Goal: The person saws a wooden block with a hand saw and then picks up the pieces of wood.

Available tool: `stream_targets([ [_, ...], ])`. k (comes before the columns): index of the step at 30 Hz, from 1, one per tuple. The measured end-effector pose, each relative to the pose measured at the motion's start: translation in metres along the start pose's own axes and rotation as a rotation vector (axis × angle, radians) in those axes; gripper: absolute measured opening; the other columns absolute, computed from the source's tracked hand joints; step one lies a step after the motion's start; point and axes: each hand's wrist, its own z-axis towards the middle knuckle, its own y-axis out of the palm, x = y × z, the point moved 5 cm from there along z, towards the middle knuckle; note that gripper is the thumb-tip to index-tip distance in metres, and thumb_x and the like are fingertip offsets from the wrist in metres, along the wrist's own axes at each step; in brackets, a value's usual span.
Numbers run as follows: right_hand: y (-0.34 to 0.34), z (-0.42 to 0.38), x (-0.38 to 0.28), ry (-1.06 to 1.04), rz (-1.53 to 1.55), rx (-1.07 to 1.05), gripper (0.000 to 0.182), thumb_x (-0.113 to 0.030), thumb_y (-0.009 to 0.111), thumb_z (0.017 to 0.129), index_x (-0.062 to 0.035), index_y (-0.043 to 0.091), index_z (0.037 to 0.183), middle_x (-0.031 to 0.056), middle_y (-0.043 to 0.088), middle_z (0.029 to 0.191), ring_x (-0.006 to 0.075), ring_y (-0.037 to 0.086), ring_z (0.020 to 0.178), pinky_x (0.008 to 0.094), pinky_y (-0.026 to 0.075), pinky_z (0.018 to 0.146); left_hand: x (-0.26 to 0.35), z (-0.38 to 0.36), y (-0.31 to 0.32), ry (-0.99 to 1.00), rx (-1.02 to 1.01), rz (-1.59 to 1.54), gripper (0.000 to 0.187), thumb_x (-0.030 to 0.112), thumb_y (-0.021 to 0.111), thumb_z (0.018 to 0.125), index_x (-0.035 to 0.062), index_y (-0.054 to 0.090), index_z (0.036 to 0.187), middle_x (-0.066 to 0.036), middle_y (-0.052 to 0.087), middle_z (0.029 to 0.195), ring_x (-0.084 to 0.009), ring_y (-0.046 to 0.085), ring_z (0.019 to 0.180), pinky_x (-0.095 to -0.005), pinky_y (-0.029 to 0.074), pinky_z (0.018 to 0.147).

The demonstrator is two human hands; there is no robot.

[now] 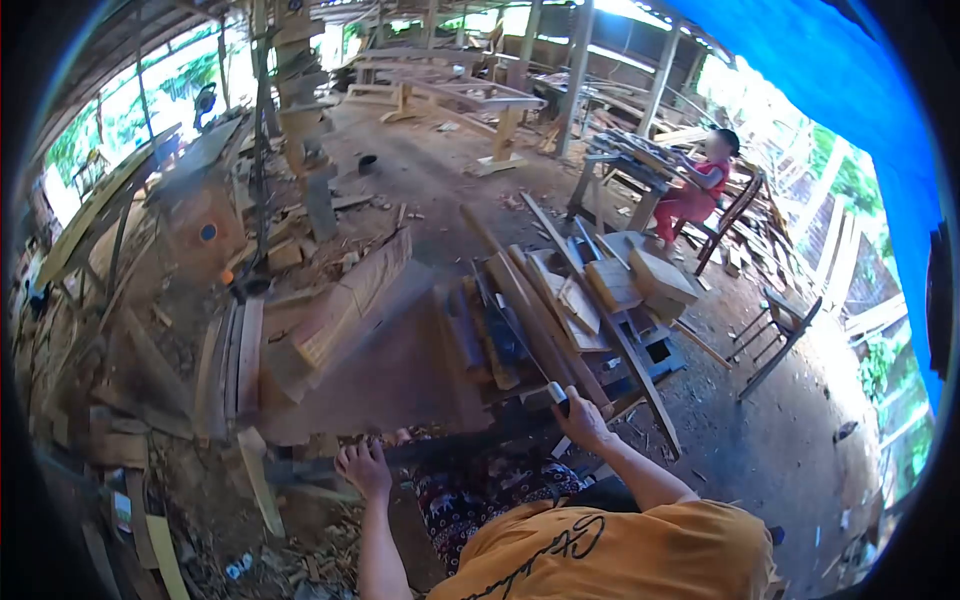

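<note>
My right hand point(585, 418) is closed round the pale handle of a long thin tool point(530, 350), whose blade points up and away over the bench. My left hand point(364, 466) rests at the near edge of the brown workbench point(390, 385), its fingers bent; whether anything is under them is too small to tell. A large angled wooden piece point(345, 310) lies on the bench beyond my left hand. Long boards point(545, 305) and wooden blocks point(660, 285) are piled to the right, beyond my right hand.
Another person point(695, 190) sits at a cluttered side table point(635, 160) at the back right. An empty chair point(780, 330) stands at the right. Curved planks point(235, 365) lean at the bench's left; wood scraps cover the floor. A wooden frame point(450, 95) stands behind.
</note>
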Motion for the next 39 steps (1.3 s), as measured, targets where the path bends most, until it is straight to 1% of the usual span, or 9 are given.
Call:
stream_targets([
  [5, 0.007, 0.0, -0.005, -0.087, -0.079, 0.001, 0.036, -0.03, 0.06, 0.092, -0.0014, 0.043, 0.106, 0.0291, 0.064, 0.082, 0.0488, 0.063, 0.078, 0.0561, 0.05, 0.069, 0.0, 0.001, -0.006, -0.014, 0.001, 0.001, 0.031, 0.034, 0.055, 0.094, 0.0063, 0.066, 0.086, -0.014, 0.062, 0.095, -0.0333, 0.052, 0.108, -0.0523, 0.033, 0.1],
  [10, 0.005, -0.002, -0.009, -0.047, -0.046, -0.057, 0.04, -0.028, 0.062, 0.091, -0.0015, 0.041, 0.112, 0.0333, 0.063, 0.089, 0.0511, 0.061, 0.089, 0.0572, 0.048, 0.077, -0.005, -0.001, 0.0, -0.019, 0.008, -0.039, 0.033, 0.034, 0.054, 0.094, 0.0058, 0.067, 0.083, -0.015, 0.062, 0.094, -0.0332, 0.052, 0.106, -0.0526, 0.033, 0.1],
  [15, 0.01, 0.003, -0.001, -0.027, -0.065, -0.105, 0.045, -0.03, 0.064, 0.09, 0.0005, 0.041, 0.113, 0.0333, 0.063, 0.091, 0.0511, 0.061, 0.09, 0.0574, 0.048, 0.076, -0.003, -0.001, 0.003, -0.128, -0.043, 0.025, 0.032, 0.036, 0.053, 0.094, 0.0088, 0.07, 0.091, -0.013, 0.066, 0.113, -0.0326, 0.053, 0.118, -0.0532, 0.032, 0.103],
  [19, 0.012, 0.002, 0.0, -0.084, -0.076, -0.095, 0.046, -0.028, 0.066, 0.09, 0.0006, 0.04, 0.116, 0.0341, 0.063, 0.092, 0.0524, 0.061, 0.09, 0.0574, 0.046, 0.072, 0.003, 0.001, -0.005, -0.139, 0.018, -0.005, 0.034, 0.042, 0.052, 0.094, 0.0169, 0.07, 0.107, -0.007, 0.068, 0.11, -0.0286, 0.054, 0.12, -0.0519, 0.035, 0.102],
  [22, 0.017, 0.004, 0.007, -0.11, -0.059, -0.092, 0.046, -0.027, 0.065, 0.091, -0.0012, 0.041, 0.121, 0.0324, 0.064, 0.096, 0.051, 0.062, 0.092, 0.0546, 0.047, 0.074, 0.006, 0.001, -0.008, -0.178, 0.041, -0.072, 0.026, 0.032, 0.055, 0.092, 0.0104, 0.069, 0.086, -0.009, 0.063, 0.096, -0.028, 0.053, 0.11, -0.049, 0.033, 0.098],
  [28, 0.021, 0.005, 0.011, -0.222, -0.048, -0.059, 0.066, -0.031, 0.062, 0.093, 0.0115, 0.033, 0.134, 0.036, 0.063, 0.098, 0.051, 0.062, 0.093, 0.053, 0.048, 0.077, 0.011, -0.002, 0.0, -0.158, 0.169, 0.055, 0.023, 0.028, 0.054, 0.092, 0.011, 0.068, 0.085, -0.007, 0.062, 0.093, -0.0256, 0.05, 0.112, -0.0468, 0.032, 0.099],
  [30, 0.021, 0.005, 0.011, -0.154, -0.017, -0.18, 0.067, -0.032, 0.062, 0.093, 0.0119, 0.033, 0.134, 0.0368, 0.062, 0.097, 0.0512, 0.062, 0.092, 0.0537, 0.047, 0.077, 0.011, -0.004, 0.003, -0.132, 0.135, 0.033, 0.022, 0.027, 0.055, 0.091, 0.0111, 0.068, 0.085, -0.007, 0.062, 0.096, -0.0252, 0.05, 0.111, -0.0475, 0.032, 0.099],
  [34, 0.02, 0.005, 0.012, -0.182, 0.002, -0.217, 0.061, -0.029, 0.062, 0.093, 0.0118, 0.034, 0.129, 0.037, 0.062, 0.093, 0.0532, 0.061, 0.088, 0.0553, 0.047, 0.074, 0.018, -0.016, 0.0, -0.1, 0.083, 0.161, 0.029, 0.031, 0.058, 0.089, 0.0071, 0.065, 0.104, -0.011, 0.059, 0.114, -0.0289, 0.048, 0.118, -0.0474, 0.035, 0.1],
  [39, 0.01, 0.001, 0.01, -0.165, 0.045, -0.23, 0.063, -0.029, 0.062, 0.092, 0.0122, 0.033, 0.13, 0.0389, 0.06, 0.099, 0.0535, 0.059, 0.095, 0.0558, 0.046, 0.081, 0.046, -0.074, -0.043, -0.333, 0.024, -0.066, 0.051, 0.031, 0.061, 0.09, 0.0152, 0.046, 0.136, -0.015, 0.044, 0.135, -0.0378, 0.041, 0.126, -0.0562, 0.029, 0.105],
])
